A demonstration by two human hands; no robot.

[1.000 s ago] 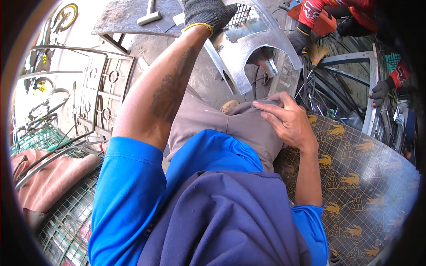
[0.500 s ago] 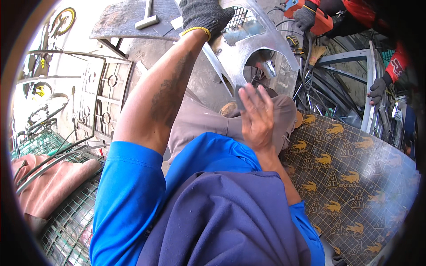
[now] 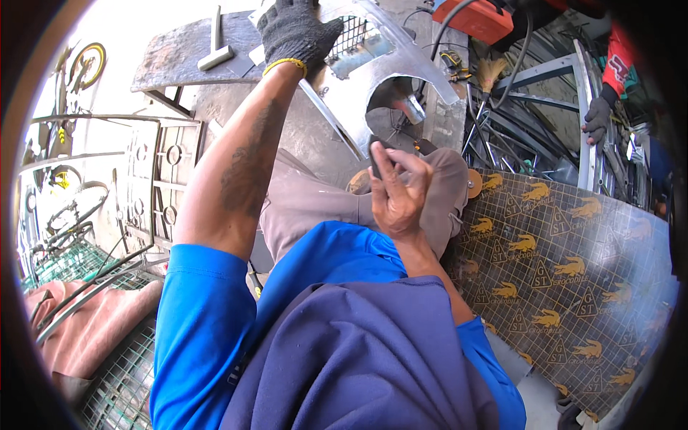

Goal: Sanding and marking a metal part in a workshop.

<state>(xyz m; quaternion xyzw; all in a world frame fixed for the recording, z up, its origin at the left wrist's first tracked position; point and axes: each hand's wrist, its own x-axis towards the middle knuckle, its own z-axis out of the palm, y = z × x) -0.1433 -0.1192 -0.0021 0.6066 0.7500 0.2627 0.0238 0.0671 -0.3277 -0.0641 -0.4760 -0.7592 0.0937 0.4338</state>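
Observation:
A silvery sheet-metal panel (image 3: pixel 351 89) with a large round cut-out and a mesh-covered opening stands in front of me. My left hand (image 3: pixel 295 34), in a dark knit glove with a yellow cuff, lies on its upper left part, thumb out to the side. My bare right hand (image 3: pixel 403 192) is raised above my lap by the panel's lower edge. Between its fingers is a small dark flat piece (image 3: pixel 378 149), mostly covered by them. Whether that piece touches the panel, I cannot tell.
A worn bench (image 3: pixel 172 61) bearing a T-shaped metal piece stands far left. At the upper right are an orange-red machine (image 3: pixel 473 27), a brush (image 3: pixel 491 74) and a metal frame (image 3: pixel 584 93) touched by a co-worker's gloved hand (image 3: pixel 597 120). A patterned board (image 3: pixel 559 287) lies right.
The whole view has shifted slightly. My right hand's fingers, straighter before, are now more bent around the dark piece. A co-worker's glove at the orange-red machine has left the view.

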